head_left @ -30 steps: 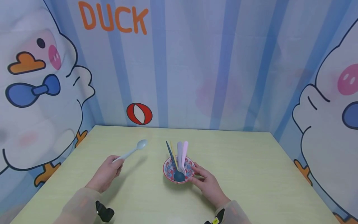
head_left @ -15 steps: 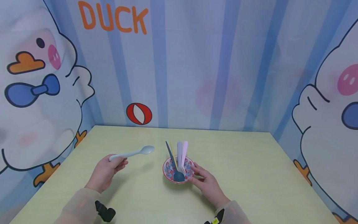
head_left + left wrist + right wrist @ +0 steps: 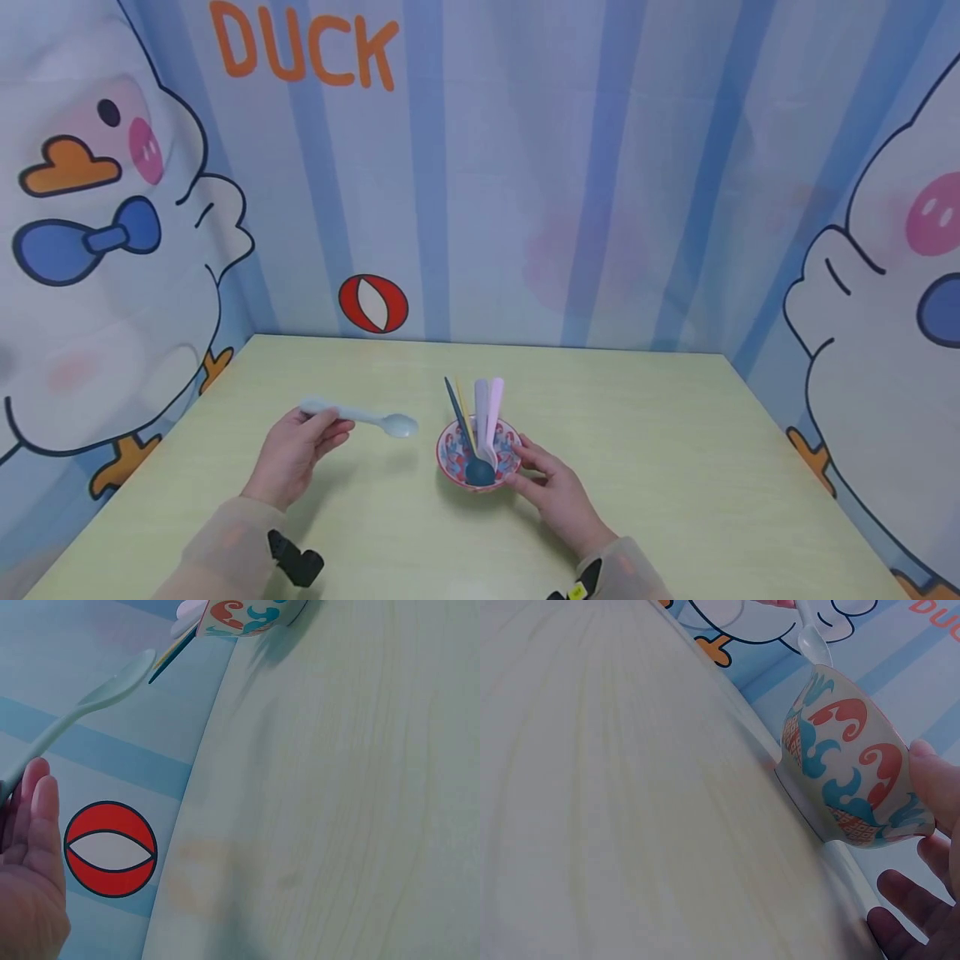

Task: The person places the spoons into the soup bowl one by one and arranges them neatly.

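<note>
My left hand (image 3: 300,454) pinches a pale blue spoon (image 3: 399,426) by its handle, held above the table to the left of the bowl, its head pointing right. A patterned bowl (image 3: 847,761) in red, blue and white stands on the table. My right hand (image 3: 558,496) holds that bowl by its right side, thumb at the near rim and fingers around the side. Inside the bowl lean several spoons: a dark blue spoon (image 3: 480,472), a yellow-handled piece (image 3: 465,408), a lilac spoon (image 3: 482,404) and a pink spoon (image 3: 495,404). The heads of some are hidden.
The pale wooden table (image 3: 675,467) reaches back to a blue striped curtain (image 3: 510,167) printed with ducks and a red ball (image 3: 373,304). A black wrist camera (image 3: 296,560) sits on the left sleeve.
The left hand has turned the spoon so its head swings down and to the right, closer to the bowl. My right hand and the bowl have stayed still.
</note>
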Motion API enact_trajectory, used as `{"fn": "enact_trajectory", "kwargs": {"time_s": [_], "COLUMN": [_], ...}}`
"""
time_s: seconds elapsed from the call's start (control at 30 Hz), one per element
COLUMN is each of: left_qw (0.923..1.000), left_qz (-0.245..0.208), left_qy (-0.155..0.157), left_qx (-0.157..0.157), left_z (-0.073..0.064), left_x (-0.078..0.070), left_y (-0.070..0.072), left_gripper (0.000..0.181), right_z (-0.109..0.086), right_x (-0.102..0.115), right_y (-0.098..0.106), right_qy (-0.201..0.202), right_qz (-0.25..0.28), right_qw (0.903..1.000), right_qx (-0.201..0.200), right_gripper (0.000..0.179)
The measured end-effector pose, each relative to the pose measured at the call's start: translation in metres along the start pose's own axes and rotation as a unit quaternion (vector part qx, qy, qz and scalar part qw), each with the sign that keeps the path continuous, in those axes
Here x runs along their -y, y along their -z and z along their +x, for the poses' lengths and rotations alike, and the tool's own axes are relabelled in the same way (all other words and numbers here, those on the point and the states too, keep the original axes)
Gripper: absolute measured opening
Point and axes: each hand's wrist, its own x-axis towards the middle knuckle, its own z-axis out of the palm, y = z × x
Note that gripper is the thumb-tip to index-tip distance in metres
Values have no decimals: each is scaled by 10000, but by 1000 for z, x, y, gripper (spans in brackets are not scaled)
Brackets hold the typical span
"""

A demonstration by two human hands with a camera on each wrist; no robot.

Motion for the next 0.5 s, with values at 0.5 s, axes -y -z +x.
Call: {"fn": "enact_trajectory", "kwargs": {"time_s": [0.5], "left_qw": [9999], "left_qz": [17], "left_qy": [107], "left_qx": [-17], "left_z": [3], "left_x": [0], "left_y": [-25], "left_gripper": [45], "right_z": [-1], "right_x": [-2], "right_y": [-1], "right_qy": [99], "right_qz": [-17], "right_qw": [9999], "right_qx": [-38], "right_gripper": [49]}}
